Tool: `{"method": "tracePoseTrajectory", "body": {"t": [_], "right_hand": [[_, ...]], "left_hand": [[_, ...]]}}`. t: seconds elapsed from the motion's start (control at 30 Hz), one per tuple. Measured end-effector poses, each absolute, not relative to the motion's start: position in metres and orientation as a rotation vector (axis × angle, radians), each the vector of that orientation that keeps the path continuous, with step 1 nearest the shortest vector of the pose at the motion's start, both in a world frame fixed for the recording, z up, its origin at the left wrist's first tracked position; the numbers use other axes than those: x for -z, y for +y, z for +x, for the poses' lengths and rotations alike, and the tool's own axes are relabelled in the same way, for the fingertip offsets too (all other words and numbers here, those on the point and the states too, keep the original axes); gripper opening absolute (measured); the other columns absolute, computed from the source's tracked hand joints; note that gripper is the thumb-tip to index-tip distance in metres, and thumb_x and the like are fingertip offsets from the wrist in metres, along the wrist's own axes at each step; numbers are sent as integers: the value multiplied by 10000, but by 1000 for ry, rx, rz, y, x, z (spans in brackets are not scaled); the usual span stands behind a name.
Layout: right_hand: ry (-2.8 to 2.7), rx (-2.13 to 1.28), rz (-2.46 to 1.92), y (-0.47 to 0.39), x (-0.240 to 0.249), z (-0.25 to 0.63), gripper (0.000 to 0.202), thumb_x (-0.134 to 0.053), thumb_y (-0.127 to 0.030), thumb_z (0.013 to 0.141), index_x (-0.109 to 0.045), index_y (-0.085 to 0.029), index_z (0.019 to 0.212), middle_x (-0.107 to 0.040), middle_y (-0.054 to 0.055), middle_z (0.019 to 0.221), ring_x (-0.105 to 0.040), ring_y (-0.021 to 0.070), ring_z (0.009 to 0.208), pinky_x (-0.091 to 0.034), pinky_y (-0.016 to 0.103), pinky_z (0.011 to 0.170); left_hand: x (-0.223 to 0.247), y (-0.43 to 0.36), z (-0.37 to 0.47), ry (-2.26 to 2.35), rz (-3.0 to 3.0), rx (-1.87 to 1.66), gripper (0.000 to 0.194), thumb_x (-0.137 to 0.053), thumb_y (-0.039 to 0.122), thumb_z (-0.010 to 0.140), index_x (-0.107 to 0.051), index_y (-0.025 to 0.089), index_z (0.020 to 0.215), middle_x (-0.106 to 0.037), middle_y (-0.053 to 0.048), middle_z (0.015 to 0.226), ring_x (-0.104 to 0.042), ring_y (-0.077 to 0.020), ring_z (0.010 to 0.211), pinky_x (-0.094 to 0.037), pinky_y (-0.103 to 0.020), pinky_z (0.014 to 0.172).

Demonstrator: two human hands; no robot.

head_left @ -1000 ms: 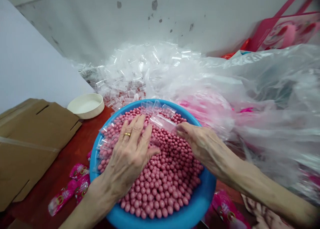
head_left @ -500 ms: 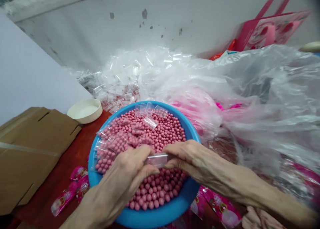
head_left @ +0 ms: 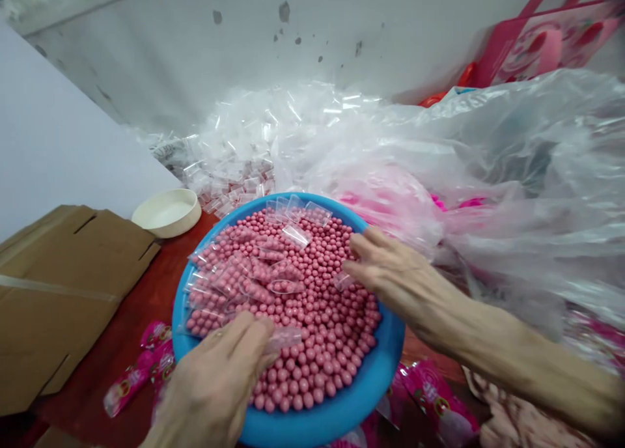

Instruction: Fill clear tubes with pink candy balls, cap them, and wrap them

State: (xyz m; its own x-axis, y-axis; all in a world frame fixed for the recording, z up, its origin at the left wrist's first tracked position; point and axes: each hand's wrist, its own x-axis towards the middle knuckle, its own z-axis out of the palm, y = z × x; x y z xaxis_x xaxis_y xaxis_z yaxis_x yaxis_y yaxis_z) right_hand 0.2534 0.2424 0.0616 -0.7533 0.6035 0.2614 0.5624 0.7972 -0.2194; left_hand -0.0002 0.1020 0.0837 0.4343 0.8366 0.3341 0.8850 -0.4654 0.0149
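Observation:
A blue basin holds a heap of round pink beads. Over its lower left part, my left hand is closed on a small clear plastic sleeve, whose end sticks out past the fingertips. At the basin's right side, my right hand has curled fingers just above the beads, pinching another clear piece that looks like a sleeve too. Bead-filled clear packets lie on the heap's left side. Several flat clear sleeves rest near the back rim.
A shallow cream dish and a flattened cardboard box are at left on the red table. Behind the basin lies a pile of clear sleeves; large plastic bags spread rightward. Pink printed packets lie beside the basin.
My hands have come apart from the one clear sleeve between them. The right hand has moved up and right over the beads; the left has moved down and left with a sleeve.

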Motion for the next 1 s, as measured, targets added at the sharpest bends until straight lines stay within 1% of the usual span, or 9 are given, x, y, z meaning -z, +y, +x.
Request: {"method": "tracePoseTrajectory", "body": {"t": [0.07,0.17,0.3,0.43,0.53,0.6,0.77,0.87,1.0], "right_hand": [[-2884,-115,-831,241,-57,237,211,-523,-23,788,-647,-139,664,-636,159,837,-545,261,798,-473,382,645],[-2988,-235,-674,235,-49,220,235,-531,-4,779,-617,-153,619,-635,110,755,-515,199,688,-447,309,566],[-2989,-489,-465,230,-39,215,244,-488,-56,835,-574,-184,645,-627,30,737,-490,140,664,-438,255,646],[-2919,-720,-438,240,-35,214,159,-529,-107,811,-570,-170,670,-615,20,755,-496,149,743,-395,272,701],[-2866,-872,-504,249,-41,212,191,-554,-104,793,-575,-155,610,-565,-24,634,-503,113,665,-360,230,621],[-2825,-997,-537,254,-46,214,208,-587,-144,791,-585,-141,584,-519,-51,568,-480,81,578,-331,205,552],[-2529,-1452,-719,254,-52,221,73,-652,-178,744,-697,-130,712,-562,-59,588,-481,80,555,-325,198,524],[-2410,-1510,-816,248,-55,223,70,-688,-176,721,-718,-132,767,-571,-62,591,-482,80,553,-330,199,523],[-2267,-1453,-913,232,-65,218,106,-763,-205,679,-718,-140,751,-547,-69,556,-469,76,537,-330,204,517]], "left_hand": [[-73,104,7,-1430,-2498,348,263,-326,141,929,-500,155,1126,-708,-103,964,-698,-213,792,-571,-282,667],[-62,110,11,-1451,-2447,278,240,-313,161,938,-505,144,1083,-702,-97,853,-684,-208,656,-560,-288,550],[-56,117,11,-1396,-2340,326,207,-325,174,944,-513,132,1021,-685,-90,756,-666,-204,574,-534,-279,475],[-57,121,14,-1393,-2329,372,253,-279,196,966,-510,112,1029,-691,-102,767,-669,-189,562,-536,-264,479],[-61,122,17,-1507,-2362,441,242,-286,237,974,-499,130,1012,-689,-93,770,-674,-181,571,-536,-253,483],[-65,122,19,-1602,-2407,478,215,-296,233,972,-492,150,1002,-685,-82,769,-685,-177,607,-539,-240,502],[-73,119,18,-1712,-2422,636,192,-321,233,964,-489,209,1054,-697,-38,843,-703,-145,736,-551,-188,637],[-77,115,13,-1875,-2392,647,178,-398,334,944,-493,252,1069,-709,18,866,-701,-108,690,-536,-137,660],[-83,105,6,-2208,-2110,722,304,-428,559,874,-524,297,993,-697,81,729,-669,-104,536,-516,-143,524]]}}
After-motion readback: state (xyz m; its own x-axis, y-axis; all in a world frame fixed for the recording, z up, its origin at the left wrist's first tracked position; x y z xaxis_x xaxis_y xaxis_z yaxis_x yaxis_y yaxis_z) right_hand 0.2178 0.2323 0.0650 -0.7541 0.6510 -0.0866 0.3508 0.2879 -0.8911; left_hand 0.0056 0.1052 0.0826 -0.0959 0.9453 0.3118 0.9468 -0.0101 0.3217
